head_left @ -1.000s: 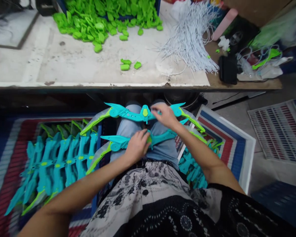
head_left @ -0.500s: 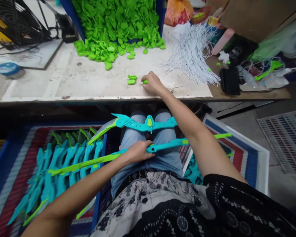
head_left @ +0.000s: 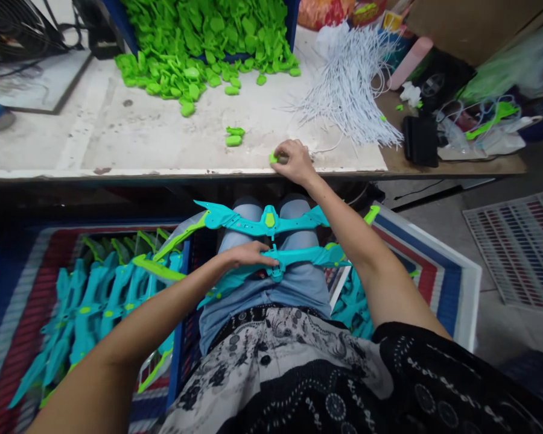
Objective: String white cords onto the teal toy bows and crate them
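Observation:
My left hand (head_left: 256,254) is closed around the middle of a turquoise toy bow (head_left: 298,256) with lime-green tips, held above my lap. A second toy bow (head_left: 244,222) of the same kind lies across my knees, a green piece set at its centre. At the table's front edge, my right hand (head_left: 295,161) pinches a small green plastic piece (head_left: 274,158) between thumb and fingers. Two more loose green pieces (head_left: 234,140) lie on the table to the left of that hand. My right forearm covers part of both bows' right ends.
A blue bin (head_left: 294,30) spills a heap of green pieces (head_left: 199,54) onto the table (head_left: 154,141). White strings (head_left: 346,90) lie in a bundle at right. On my left, a blue crate (head_left: 178,361) holds several bows; a white-rimmed crate (head_left: 473,295) with turquoise parts is on my right.
The bow in my left hand has turned, so its broad side and centre now show. My right hand has drawn the green piece towards the table's front edge. The view has shifted slightly.

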`<state>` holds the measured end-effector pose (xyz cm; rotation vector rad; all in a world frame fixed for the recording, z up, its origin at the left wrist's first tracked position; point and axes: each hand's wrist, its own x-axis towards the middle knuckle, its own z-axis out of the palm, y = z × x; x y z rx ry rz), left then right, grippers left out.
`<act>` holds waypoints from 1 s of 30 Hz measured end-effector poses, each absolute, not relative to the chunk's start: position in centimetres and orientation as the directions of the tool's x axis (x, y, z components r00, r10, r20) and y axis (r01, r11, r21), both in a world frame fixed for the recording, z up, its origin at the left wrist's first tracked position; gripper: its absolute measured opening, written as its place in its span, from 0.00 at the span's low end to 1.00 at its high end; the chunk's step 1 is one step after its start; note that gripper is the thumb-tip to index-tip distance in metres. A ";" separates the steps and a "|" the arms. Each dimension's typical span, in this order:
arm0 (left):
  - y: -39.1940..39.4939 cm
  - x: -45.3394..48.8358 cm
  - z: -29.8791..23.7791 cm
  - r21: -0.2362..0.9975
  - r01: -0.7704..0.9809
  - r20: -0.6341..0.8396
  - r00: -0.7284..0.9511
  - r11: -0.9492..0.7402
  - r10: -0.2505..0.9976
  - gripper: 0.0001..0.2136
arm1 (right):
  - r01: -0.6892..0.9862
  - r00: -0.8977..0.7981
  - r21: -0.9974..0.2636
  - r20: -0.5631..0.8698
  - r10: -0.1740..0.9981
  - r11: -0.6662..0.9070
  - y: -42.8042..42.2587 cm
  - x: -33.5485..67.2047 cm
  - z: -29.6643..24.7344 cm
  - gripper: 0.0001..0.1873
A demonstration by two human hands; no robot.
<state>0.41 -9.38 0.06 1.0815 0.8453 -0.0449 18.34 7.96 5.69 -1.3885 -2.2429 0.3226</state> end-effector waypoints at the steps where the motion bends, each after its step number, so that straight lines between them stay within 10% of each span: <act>1: -9.3 0.3 -0.1 0.771 0.408 -0.612 0.688 0.488 0.391 0.23 | 0.751 -0.388 -0.457 0.279 0.879 0.477 6.9 18.6 5.8 0.08; 8: -9.1 -0.1 -0.7 0.771 0.297 -0.588 0.672 0.563 0.450 0.26 | 0.480 -0.615 -0.633 0.251 0.747 0.608 -9.1 20.8 3.8 0.14; 15: -9.4 0.3 -1.0 0.768 0.259 -0.579 0.672 0.586 0.462 0.26 | 0.551 -0.658 -0.578 0.143 0.739 0.602 -16.2 22.0 -0.5 0.13; 30: -9.8 0.7 -1.6 0.860 0.493 -0.449 0.605 0.134 0.657 0.19 | 0.773 -0.304 -0.598 -0.060 0.951 0.209 -17.2 19.3 -0.7 0.31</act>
